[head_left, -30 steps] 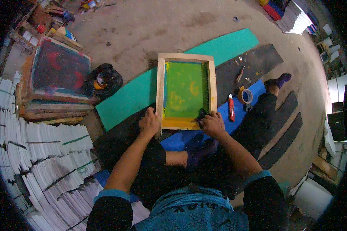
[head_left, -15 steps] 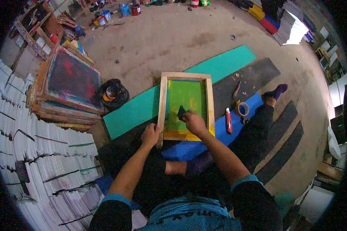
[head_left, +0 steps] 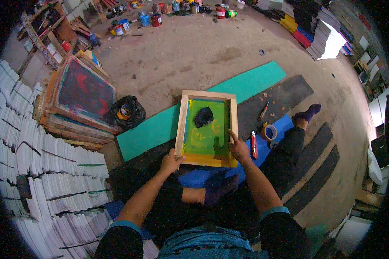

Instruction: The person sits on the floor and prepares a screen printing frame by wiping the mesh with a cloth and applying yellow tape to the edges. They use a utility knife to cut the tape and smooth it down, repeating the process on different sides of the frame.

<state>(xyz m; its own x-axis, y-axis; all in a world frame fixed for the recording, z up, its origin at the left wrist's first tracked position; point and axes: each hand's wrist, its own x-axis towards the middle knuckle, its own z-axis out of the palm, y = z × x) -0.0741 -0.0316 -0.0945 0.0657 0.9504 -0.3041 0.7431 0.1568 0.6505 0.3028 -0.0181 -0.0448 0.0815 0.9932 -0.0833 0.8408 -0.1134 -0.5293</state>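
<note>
A wooden screen-printing frame with a green and yellow mesh lies flat on a teal sheet on the floor in front of me. A crumpled dark rag rests on the mesh near the far end. My left hand grips the frame's near left corner. My right hand holds the frame's right rail near the front corner, the index finger stretched along the wood. I sit on the floor with my legs out to the right.
A red utility knife and a tape roll lie on a blue sheet to the right. Stacked wooden screens and a black bag with a tin are at left, white paper stacks beyond. Paint cans line the far side.
My right hand carried the dark rag from the frame's near right corner up onto the mesh, let it go there, and came back to the frame's right rail. The left hand stayed on the frame.
</note>
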